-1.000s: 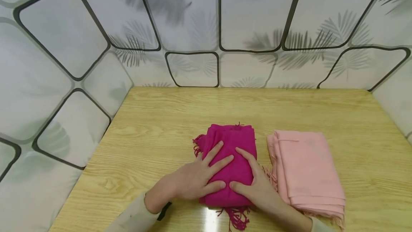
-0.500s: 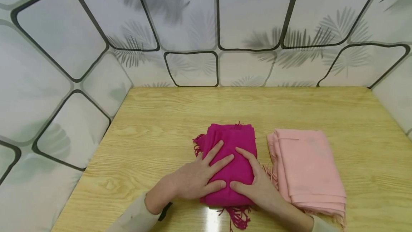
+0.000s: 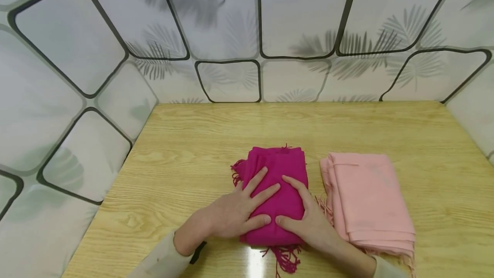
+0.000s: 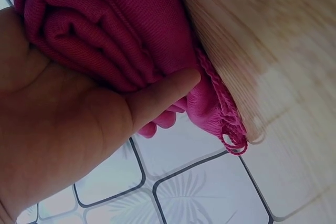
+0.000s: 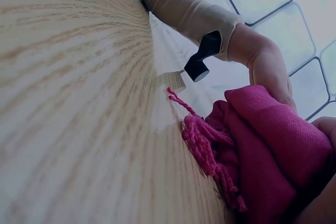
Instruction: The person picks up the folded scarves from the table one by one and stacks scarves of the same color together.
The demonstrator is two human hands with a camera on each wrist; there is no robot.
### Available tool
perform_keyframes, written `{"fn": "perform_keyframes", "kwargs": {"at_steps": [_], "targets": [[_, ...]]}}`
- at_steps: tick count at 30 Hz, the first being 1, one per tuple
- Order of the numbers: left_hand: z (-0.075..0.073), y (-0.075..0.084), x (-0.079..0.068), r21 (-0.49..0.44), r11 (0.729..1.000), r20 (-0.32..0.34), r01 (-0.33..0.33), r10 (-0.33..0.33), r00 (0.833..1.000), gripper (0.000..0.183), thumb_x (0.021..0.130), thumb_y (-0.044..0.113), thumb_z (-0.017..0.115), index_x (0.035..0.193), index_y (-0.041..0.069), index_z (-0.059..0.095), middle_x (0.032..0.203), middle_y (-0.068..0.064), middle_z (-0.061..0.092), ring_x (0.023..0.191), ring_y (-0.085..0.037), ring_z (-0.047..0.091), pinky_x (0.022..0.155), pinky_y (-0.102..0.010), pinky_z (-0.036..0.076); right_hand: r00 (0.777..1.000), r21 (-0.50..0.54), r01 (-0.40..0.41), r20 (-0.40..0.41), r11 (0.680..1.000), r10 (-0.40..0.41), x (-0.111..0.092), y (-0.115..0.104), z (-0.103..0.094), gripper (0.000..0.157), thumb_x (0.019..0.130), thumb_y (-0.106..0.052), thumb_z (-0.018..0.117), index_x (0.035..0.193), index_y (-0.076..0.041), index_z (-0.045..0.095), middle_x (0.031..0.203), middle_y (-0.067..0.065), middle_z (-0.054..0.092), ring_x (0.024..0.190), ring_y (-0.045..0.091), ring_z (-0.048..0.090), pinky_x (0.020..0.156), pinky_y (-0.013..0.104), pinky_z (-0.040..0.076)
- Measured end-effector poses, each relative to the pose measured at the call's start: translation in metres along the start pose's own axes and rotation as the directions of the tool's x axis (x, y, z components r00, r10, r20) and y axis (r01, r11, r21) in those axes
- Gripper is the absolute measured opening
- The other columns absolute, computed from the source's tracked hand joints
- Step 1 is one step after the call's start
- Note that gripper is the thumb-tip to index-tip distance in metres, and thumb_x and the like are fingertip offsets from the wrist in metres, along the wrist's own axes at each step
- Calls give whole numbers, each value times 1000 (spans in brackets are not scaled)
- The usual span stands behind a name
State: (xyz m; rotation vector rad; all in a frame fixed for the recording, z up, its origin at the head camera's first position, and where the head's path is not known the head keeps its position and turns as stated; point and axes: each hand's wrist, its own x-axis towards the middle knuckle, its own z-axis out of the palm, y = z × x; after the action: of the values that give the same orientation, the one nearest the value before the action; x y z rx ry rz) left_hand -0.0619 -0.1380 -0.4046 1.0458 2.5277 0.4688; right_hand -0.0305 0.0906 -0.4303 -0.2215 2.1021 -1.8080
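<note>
A magenta fringed scarf (image 3: pixel 283 162), folded into a thick bundle, lies on the wooden table. Across its left part rests my left hand (image 3: pixel 233 213), fingers spread and fairly straight on top. My right hand (image 3: pixel 314 226) lies over the lower right side, its thumb and index finger extended on the cloth; its other fingers are hidden. In the left wrist view, the left hand (image 4: pixel 68 114) touches the bundle's end, where the scarf (image 4: pixel 142 19) shows its rolled layers. The scarf (image 5: pixel 268 140) has tassels hanging onto the table in the right wrist view.
A folded pale pink scarf (image 3: pixel 370 196) with fringe lies just right of the magenta one. The wooden table (image 3: pixel 173 153) meets patterned cloth walls (image 3: pixel 231 25) at the back and sides. A small black device (image 5: pixel 202 59) sits at the left wrist.
Both hands and the two scarves stay in place. Only the head view shifts slightly.
</note>
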Motion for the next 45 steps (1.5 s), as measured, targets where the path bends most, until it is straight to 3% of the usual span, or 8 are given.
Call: {"fn": "perform_keyframes", "kwargs": {"at_steps": [5,15,28,33,39,42,45], "targets": [[-2,-2,0,-16,1000,-1,9,-9,1000,67,103,58,34,160,36,6,165,-1,-19,151,-39,8,95,-48,51,1000,-19,14,-4,1000,-15,4,0,0,79,86,-21,77,150,-37,32,145,16,40,107,25,62,82,31,55],[-4,-1,11,-71,997,0,28,-28,1000,68,102,61,33,159,40,4,164,3,-21,150,-38,17,86,-38,56,1000,-39,-15,-2,999,15,10,-1,-12,79,86,-23,78,149,-37,33,143,17,44,107,25,63,80,32,56],[-8,1,36,-74,997,-2,12,-12,1000,68,102,59,34,160,37,4,164,3,-23,151,-39,10,99,-51,48,995,8,-77,-58,997,77,11,-12,-26,91,87,-15,73,155,-44,21,153,14,31,112,28,61,80,31,57],[-11,-4,40,-91,996,5,8,-7,1000,69,102,60,35,160,38,5,165,2,-21,153,-32,5,103,-51,45,997,-52,-61,-57,997,58,10,-17,-29,92,89,-17,72,158,-40,16,158,16,23,118,32,58,84,30,56],[-19,-12,43,-98,995,19,-3,5,1000,69,101,59,39,160,38,9,166,1,-15,153,-27,5,108,-46,41,996,-186,-23,-86,982,7,9,-27,-35,91,90,-24,71,161,-31,12,163,15,16,135,40,39,96,43,49],[-27,-14,42,-91,996,32,6,-3,999,69,102,56,42,160,36,10,166,-1,-14,153,-27,4,111,-44,39,995,-197,39,-82,980,-57,12,-36,-37,88,93,-20,68,161,-26,13,165,12,11,141,40,33,100,49,46],[-36,-17,39,-83,996,45,30,-27,999,69,102,54,43,160,34,11,167,-3,-13,153,-31,7,111,-45,38,994,-157,98,-26,983,-103,15,-51,-43,83,96,-15,65,161,-28,15,166,8,-1,145,45,25,104,53,42]]}}
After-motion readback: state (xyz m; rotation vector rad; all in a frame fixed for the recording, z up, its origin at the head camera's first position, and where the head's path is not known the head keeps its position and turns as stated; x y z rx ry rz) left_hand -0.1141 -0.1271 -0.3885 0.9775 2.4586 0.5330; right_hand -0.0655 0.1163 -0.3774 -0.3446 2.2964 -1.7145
